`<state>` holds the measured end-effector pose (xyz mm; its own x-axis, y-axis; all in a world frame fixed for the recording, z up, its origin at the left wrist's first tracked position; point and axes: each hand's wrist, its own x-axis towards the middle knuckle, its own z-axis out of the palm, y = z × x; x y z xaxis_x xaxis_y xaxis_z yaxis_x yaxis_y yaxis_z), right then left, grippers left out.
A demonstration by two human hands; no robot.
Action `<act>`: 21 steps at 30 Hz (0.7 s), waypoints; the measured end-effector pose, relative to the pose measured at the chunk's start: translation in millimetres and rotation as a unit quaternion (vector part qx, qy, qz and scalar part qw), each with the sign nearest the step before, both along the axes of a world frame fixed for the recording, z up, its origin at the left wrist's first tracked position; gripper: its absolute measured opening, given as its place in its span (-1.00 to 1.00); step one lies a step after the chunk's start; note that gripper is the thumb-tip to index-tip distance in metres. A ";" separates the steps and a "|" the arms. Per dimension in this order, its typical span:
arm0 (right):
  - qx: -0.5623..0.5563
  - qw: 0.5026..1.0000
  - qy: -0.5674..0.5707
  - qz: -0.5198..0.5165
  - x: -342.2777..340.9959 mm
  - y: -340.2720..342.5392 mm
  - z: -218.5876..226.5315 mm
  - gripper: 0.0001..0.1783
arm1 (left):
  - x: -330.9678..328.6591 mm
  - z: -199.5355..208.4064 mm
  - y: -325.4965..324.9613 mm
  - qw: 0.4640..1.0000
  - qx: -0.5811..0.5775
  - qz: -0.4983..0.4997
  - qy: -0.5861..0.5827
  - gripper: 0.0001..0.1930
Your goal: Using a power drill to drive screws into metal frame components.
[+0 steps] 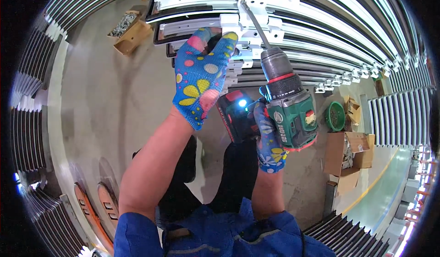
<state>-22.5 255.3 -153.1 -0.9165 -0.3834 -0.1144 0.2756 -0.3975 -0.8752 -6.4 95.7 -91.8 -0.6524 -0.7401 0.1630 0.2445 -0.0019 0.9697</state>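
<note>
My right hand [270, 140], in a blue patterned glove, is wrapped round the grip of a green and black cordless drill [291, 106]. The drill's lamp is lit, and its long bit [256, 24] reaches up to a white bracket [243, 5] on the stacked metal profiles. My left hand [201, 71], in a matching glove, is raised to the ends of the white profiles [178, 29]. Its thumb and fingertips close about a small white bracket [230, 23] there. Part of the fingers is hidden behind the glove.
A cardboard box of small metal parts [126, 28] sits on the floor at the far left. To the right are a green basin [335, 116] and an open carton [341, 151]. Orange pallet-truck forks [89, 211] lie lower left. Racks of profiles [30, 138] line both sides.
</note>
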 end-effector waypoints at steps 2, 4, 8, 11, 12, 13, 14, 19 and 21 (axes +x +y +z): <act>0.028 0.997 0.063 -0.022 3.0 -5.0 3.7 -0.80 | 0.5 -2.6 -1.5 0.999 0.024 0.002 0.023 -0.82; 0.013 0.999 0.043 -0.020 2.2 -4.8 4.2 -0.78 | 0.6 -2.0 -1.9 1.000 -0.013 0.015 -0.018 -0.81; 0.134 0.986 0.094 -0.036 4.3 -1.3 10.9 -0.75 | 1.5 2.1 -1.0 0.999 -0.014 0.000 -0.035 -0.81; 0.376 0.919 0.118 0.002 8.9 0.6 41.0 -0.69 | -0.4 -6.7 -5.0 0.999 -0.027 0.017 -0.034 -0.80; 0.378 0.918 0.120 0.003 7.8 3.3 44.7 -0.69 | -2.4 -7.9 -4.8 0.999 -0.038 0.022 -0.025 -0.79; 0.408 0.867 0.276 -0.073 6.2 6.1 47.6 -0.64 | -3.3 -8.3 -4.5 0.998 -0.049 0.027 -0.016 -0.78; 0.423 0.787 0.424 -0.146 4.1 10.6 49.7 -0.59 | -2.9 -8.0 -4.2 0.998 -0.047 0.029 -0.015 -0.78; 0.532 0.598 0.585 -0.133 -4.7 45.7 54.1 -0.39 | 2.6 0.2 -3.3 1.000 0.014 -0.007 -0.017 -0.75; 0.564 0.506 0.633 -0.160 -6.4 46.8 53.1 -0.39 | 3.6 0.0 -4.1 1.000 -0.009 -0.001 -0.018 -0.75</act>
<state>-28.9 302.2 -100.0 -0.5230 -0.5372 0.6617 -0.7101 0.7040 0.0103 -2.8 91.6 -91.8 -0.6597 -0.7358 0.1531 0.2095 0.0156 0.9777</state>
